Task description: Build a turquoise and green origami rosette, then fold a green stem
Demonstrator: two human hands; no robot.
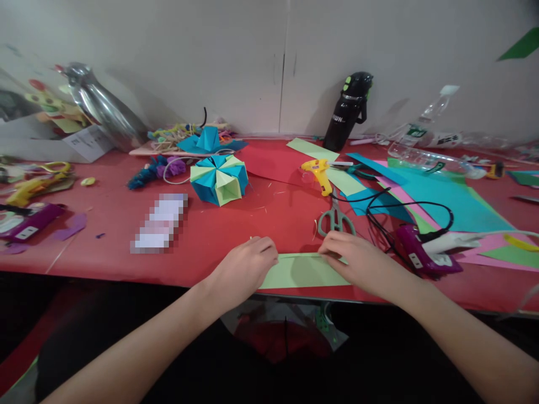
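Observation:
A pale green paper strip point(307, 275) lies along the front edge of the red table. My left hand point(252, 261) grips its far left edge, fingers curled together. At the far right edge, my right hand point(349, 255) pinches the same strip; a fold seems to run along the far side between both hands. Just beyond my right hand lie grey-handled scissors point(336, 220). Farther off, a blue and pale green folded paper ball point(219, 178) rests on the table, left of a yellow glue gun point(319, 173).
Purple power strips point(429, 252) with black cables sit at right, near stacked coloured paper sheets point(458, 196). A blurred-out phone-shaped object point(161, 223) lies left. Along the wall stand a black bottle point(347, 112), a clear plastic bottle point(427, 120) and a metal jug point(105, 106).

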